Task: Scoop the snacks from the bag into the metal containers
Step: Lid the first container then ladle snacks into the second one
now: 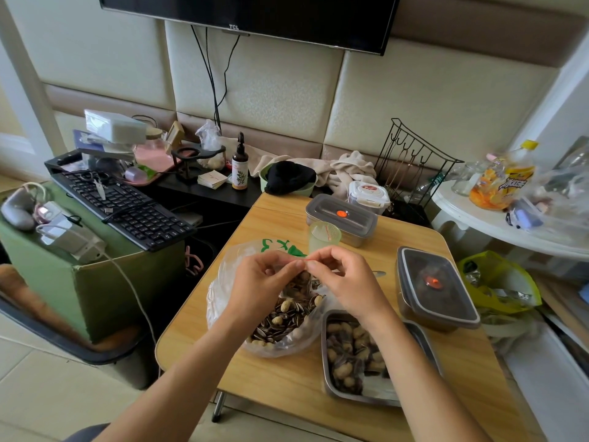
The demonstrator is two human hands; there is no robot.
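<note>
The clear plastic bag (255,314) of sunflower seeds and peanuts is lying at the centre of the frame on the wooden bench (287,374). Above it, the left hand (264,282) and right hand (344,279) are meeting, their fingers (298,266) pinching a thin red band (304,259) at the bag's mouth. An open metal container (331,387), partly filled, is sitting at lower right. Two lidded containers (436,288) are standing farther right and above.
</note>
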